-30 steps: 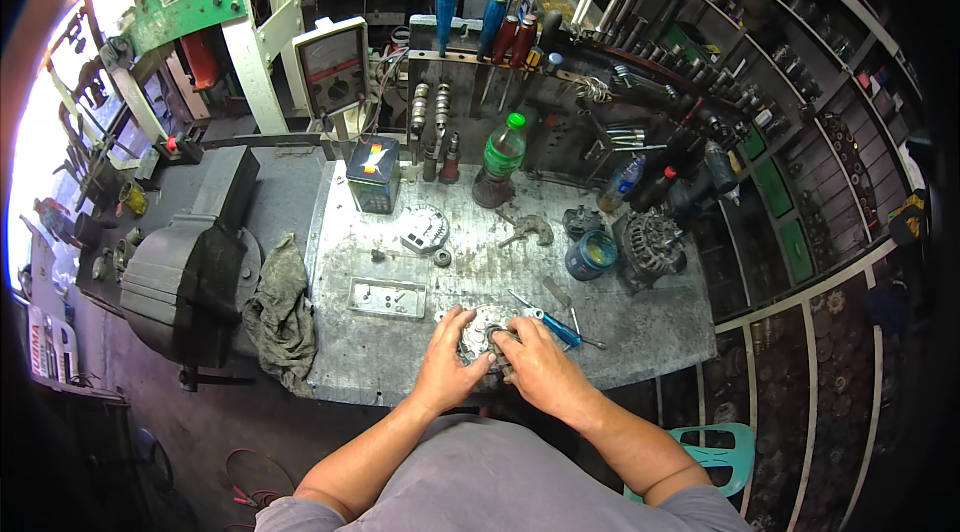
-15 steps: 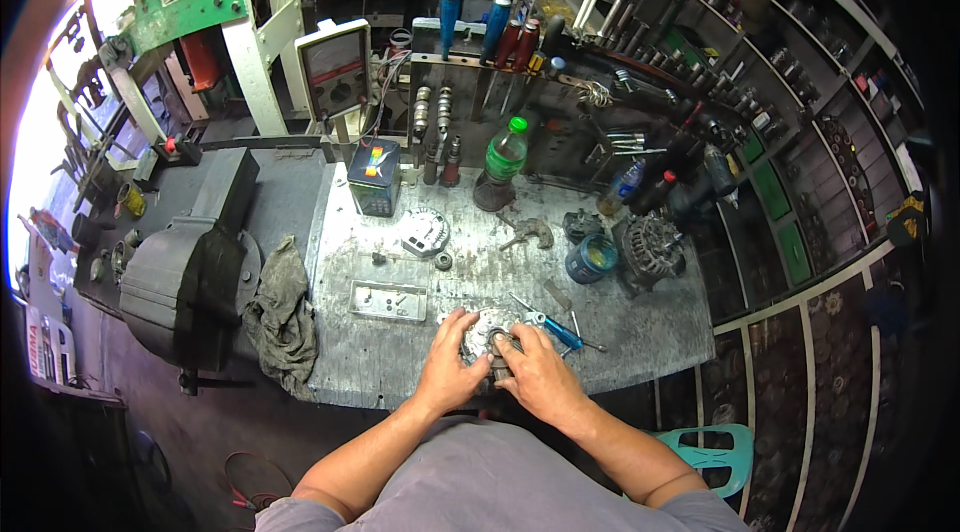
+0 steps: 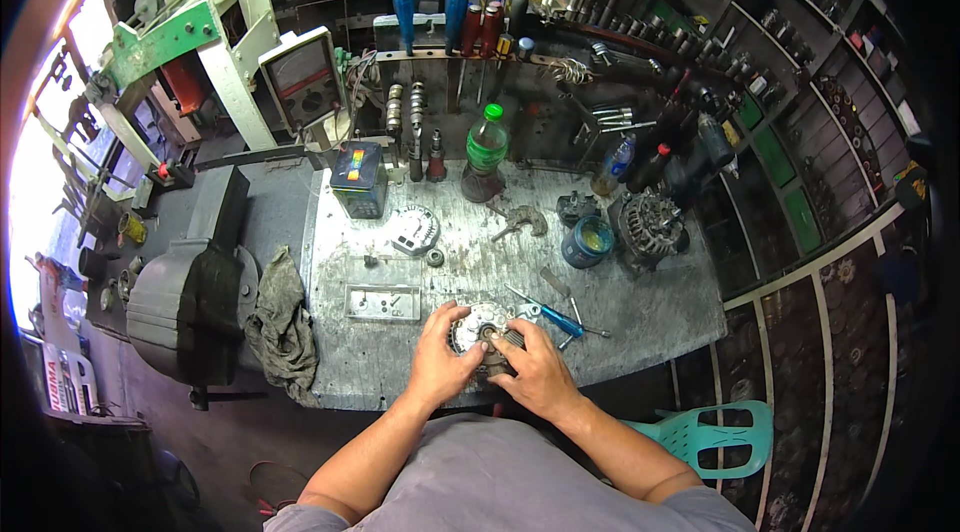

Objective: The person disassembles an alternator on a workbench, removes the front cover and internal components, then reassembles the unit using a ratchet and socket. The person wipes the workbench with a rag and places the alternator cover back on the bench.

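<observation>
Near the front edge of the metal-topped workbench, I hold a round silver alternator housing with a dark hole at its middle. My left hand is closed around its left side, the thumb pressing near the centre. From the right, my right hand grips it with thumb and fingers close to the hole. Whether a small part sits under the fingertips cannot be made out. Just beyond my right hand lie a blue-handled screwdriver and other slim tools.
A clear tray of small parts lies left of the housing. Behind are a white-metal cover, a green-capped bottle, a blue tub and another alternator. A bench vice and grey rag are at left, a teal stool lower right.
My view has shifted slightly. Both hands stay on the alternator housing; more of its face now shows between them, and the fingers have moved a little.
</observation>
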The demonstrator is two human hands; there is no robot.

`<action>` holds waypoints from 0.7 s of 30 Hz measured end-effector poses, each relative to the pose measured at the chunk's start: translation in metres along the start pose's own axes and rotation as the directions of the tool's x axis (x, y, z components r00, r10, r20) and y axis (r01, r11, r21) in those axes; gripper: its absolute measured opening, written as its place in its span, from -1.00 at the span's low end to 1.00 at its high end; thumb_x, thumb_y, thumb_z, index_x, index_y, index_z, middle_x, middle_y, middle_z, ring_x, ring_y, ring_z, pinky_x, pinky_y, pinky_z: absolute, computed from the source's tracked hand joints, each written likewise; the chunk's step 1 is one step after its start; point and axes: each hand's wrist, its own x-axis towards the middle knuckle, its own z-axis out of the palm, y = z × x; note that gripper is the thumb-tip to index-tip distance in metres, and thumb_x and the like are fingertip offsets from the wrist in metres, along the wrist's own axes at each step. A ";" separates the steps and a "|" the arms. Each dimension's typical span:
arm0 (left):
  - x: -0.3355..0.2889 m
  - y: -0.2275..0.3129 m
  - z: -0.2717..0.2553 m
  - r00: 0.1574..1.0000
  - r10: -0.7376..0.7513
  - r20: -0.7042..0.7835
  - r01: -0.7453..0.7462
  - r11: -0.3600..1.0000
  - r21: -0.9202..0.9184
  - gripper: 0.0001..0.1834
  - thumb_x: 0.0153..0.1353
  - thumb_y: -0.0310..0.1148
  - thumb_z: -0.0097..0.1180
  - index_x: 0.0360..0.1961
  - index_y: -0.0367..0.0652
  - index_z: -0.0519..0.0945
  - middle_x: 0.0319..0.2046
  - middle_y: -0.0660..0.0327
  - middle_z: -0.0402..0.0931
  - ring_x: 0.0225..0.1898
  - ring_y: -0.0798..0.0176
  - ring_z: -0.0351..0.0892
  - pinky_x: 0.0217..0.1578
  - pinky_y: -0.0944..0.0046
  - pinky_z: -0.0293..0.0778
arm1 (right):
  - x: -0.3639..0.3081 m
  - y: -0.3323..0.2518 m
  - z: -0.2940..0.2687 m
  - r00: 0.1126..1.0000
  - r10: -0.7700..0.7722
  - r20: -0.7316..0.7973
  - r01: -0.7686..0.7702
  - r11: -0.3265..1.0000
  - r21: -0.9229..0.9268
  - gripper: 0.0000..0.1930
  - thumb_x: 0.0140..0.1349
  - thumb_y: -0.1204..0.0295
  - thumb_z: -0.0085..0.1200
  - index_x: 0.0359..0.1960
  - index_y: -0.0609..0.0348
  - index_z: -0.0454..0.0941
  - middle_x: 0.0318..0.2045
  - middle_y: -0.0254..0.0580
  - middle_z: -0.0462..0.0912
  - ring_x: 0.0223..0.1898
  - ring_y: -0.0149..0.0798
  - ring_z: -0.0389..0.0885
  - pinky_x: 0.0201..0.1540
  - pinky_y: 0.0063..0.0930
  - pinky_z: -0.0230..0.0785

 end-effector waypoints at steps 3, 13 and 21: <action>0.002 0.004 0.003 1.000 -0.007 -0.016 0.007 0.999 0.043 -0.33 0.26 -0.30 0.55 0.37 -0.22 0.65 0.54 -0.25 0.48 0.57 -0.31 0.50 0.57 -0.10 0.43 | -0.004 0.005 0.005 0.999 0.050 0.000 -0.050 0.997 0.057 -0.21 0.07 0.42 0.70 0.38 0.28 0.65 0.39 0.20 0.56 0.41 0.27 0.60 0.47 0.03 0.54; 0.000 0.008 0.019 0.992 -0.078 -0.103 0.081 0.996 0.028 -0.39 0.22 -0.43 0.52 0.30 -0.24 0.64 0.46 -0.21 0.55 0.50 -0.23 0.58 0.53 -0.05 0.48 | -0.025 0.039 0.028 0.982 0.166 -0.085 -0.157 0.982 0.101 0.15 -0.07 0.12 0.83 0.53 0.38 0.45 0.47 0.23 0.51 0.51 0.28 0.50 0.61 0.15 0.32; -0.004 0.000 0.017 0.995 -0.032 -0.099 0.033 0.999 0.009 -0.35 0.20 -0.46 0.52 0.33 -0.23 0.63 0.48 -0.22 0.55 0.51 -0.23 0.56 0.54 -0.09 0.46 | -0.021 0.046 0.023 0.989 0.070 -0.131 -0.062 0.996 0.065 0.02 -0.05 0.04 0.77 0.42 0.34 0.60 0.34 0.09 0.66 0.41 0.19 0.58 0.51 0.13 0.37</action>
